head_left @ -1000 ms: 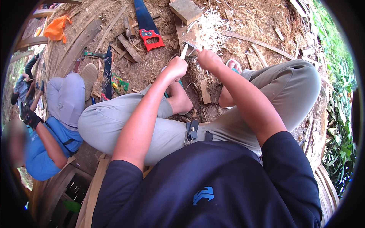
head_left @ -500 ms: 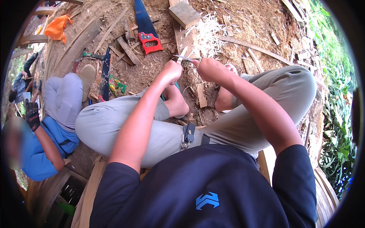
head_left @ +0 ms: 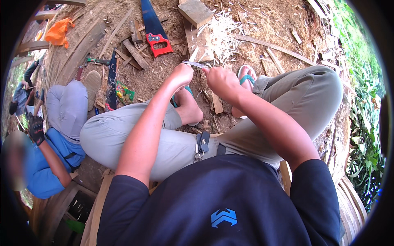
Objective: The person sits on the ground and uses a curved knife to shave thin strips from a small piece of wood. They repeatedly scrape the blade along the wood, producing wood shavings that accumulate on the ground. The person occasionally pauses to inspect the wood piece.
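Observation:
My left hand [head_left: 181,75] is closed around a thin pale wooden stick [head_left: 194,53], whose far end pokes out past the fingers. In my right hand [head_left: 222,79] is a knife, gripped by its handle, which the fingers hide. Its blade [head_left: 197,64] points left and crosses the stick just beyond my left fist. Both hands are held out between my knees. Past them lie a board [head_left: 196,37] on the ground and a heap of pale shavings [head_left: 225,37]. A square wooden block [head_left: 196,12] rests on that board.
Beyond my left hand lies a red-handled saw [head_left: 158,44], with wood offcuts [head_left: 136,53] beside it. A second saw [head_left: 111,84] and a green-handled hammer [head_left: 97,61] are farther left. A co-worker in blue [head_left: 51,160] sits at my left. Leafy plants [head_left: 363,135] border the right.
My right hand has come slightly nearer to me with the knife, and the blade lies closer to my left fist. More of my right sandalled foot shows. The view has shifted a little.

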`<action>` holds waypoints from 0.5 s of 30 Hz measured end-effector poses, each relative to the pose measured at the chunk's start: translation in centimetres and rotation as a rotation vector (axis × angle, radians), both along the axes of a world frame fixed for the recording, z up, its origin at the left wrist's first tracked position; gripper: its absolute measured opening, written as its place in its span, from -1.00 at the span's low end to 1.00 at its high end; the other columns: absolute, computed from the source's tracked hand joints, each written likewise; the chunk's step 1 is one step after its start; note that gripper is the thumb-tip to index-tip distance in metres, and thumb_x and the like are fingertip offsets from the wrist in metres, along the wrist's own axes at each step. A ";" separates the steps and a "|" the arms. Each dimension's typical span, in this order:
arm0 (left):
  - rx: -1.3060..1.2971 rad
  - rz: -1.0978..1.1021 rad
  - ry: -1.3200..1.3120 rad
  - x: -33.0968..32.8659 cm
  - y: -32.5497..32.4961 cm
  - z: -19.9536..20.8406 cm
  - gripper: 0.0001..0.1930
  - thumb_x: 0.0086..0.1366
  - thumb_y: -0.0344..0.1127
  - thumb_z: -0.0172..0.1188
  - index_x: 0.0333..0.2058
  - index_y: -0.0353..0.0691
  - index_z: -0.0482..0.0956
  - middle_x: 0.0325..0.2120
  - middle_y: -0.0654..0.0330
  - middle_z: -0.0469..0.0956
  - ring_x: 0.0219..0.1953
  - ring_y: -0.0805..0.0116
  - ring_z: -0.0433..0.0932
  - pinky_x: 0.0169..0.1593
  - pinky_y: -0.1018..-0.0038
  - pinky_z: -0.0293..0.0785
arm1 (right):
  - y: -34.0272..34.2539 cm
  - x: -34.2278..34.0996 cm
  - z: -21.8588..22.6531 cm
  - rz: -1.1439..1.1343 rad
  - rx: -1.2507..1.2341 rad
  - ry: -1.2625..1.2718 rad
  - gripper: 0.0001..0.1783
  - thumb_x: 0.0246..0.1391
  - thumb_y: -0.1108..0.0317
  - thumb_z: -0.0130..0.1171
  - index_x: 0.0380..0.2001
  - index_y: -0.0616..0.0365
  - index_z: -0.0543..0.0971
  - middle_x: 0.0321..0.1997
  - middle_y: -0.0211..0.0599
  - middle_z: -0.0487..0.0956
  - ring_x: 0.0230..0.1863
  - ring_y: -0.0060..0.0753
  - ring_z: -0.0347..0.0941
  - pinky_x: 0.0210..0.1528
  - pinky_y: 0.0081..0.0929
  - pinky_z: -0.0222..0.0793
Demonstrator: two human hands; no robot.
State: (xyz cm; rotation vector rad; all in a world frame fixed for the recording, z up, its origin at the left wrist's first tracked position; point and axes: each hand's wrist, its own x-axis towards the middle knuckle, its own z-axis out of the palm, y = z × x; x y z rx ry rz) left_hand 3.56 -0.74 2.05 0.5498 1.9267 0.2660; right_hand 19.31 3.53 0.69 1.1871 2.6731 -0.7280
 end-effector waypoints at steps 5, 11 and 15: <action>0.032 -0.080 0.024 -0.8 -0.3 -0.2 -0.59 0.41 -0.15 -0.25 -0.44 -0.36 0.42 -0.79 0.23 0.31 -0.82 0.36 0.25 -0.72 0.34 0.15 | 0.8 -1.8 2.1 0.003 -0.145 -0.187 -0.48 0.34 0.06 -0.25 -0.40 0.18 0.60 -0.44 -0.15 0.62 -0.37 -0.19 0.61 -0.49 -0.26 0.52; -0.045 -0.298 0.082 0.8 -0.3 -1.8 -0.62 0.30 -0.31 -0.18 -0.24 -0.54 0.53 -0.53 -0.13 0.56 -0.60 0.14 0.56 -0.55 0.26 0.44 | 5.6 -0.7 -3.8 0.138 0.031 -0.381 -0.65 0.26 0.18 -0.09 -0.22 0.22 0.57 -0.24 -0.12 0.62 -0.26 -0.10 0.61 -0.50 -0.19 0.55; -0.108 -0.096 0.002 1.0 0.3 -0.5 -0.58 0.33 -0.25 -0.19 -0.21 -0.52 0.53 -0.41 -0.22 0.58 -0.44 0.04 0.62 -0.41 0.24 0.52 | 5.8 -0.9 -4.1 0.060 -0.108 -0.169 -0.50 0.30 0.10 -0.22 -0.36 0.28 0.59 -0.35 0.02 0.62 -0.27 -0.01 0.60 -0.39 -0.13 0.52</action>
